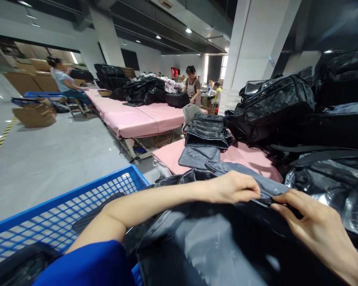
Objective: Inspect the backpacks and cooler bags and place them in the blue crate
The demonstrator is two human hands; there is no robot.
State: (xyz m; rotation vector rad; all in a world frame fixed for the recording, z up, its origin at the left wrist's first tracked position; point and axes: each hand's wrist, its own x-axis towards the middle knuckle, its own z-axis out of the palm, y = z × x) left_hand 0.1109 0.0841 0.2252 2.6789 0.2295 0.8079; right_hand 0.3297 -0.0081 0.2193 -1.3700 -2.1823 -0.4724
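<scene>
A blue basket (77,193) with holes in its sides has dark bags (26,262) in it. Just to the right of the basket is a big black bag (193,242) with a grey inside, and it covers a bit of the basket. The left hand (235,188), on the arm with a blue sleeve (86,268), pinches the bag's top edge. The right hand (312,216) pinches the same edge with thumb and finger, right next to the left one. Small pale marks on the grey cloth are too blurry to read.

Past the basket, to its right, a spotty grey bag (207,129) sits on a small pink table (250,159). Further right of the basket is a high pile of dark bags (280,99); any words on them can't be made out. Behind the basket is a long pink table (137,119), and a person in a checked apron (193,89) stands at its far side.
</scene>
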